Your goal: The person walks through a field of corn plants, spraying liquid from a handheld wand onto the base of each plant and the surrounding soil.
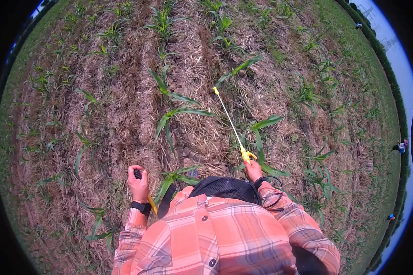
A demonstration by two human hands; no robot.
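Observation:
My right hand [253, 171] is closed round the yellow handle of a spray wand [229, 118]. Its thin pale tube points forward and slightly left, ending in a yellow nozzle [216, 90] above the straw between young corn plants. A black hose [281, 191] loops beside my right wrist. My left hand [138, 187] is wrapped round the black grip of a lever [152, 205], whose yellow rod shows below the fist. Most of the lever is hidden. A corn plant [260, 130] stands close to the wand handle, and another [173, 179] grows between my hands.
Rows of young corn [164, 23] run forward through straw-covered soil [188, 68]. A black mesh bag [227, 187] sits at my waist. Far right are people [402, 146] near a hedge line [397, 101]. A black strap [166, 201] hangs by my left side.

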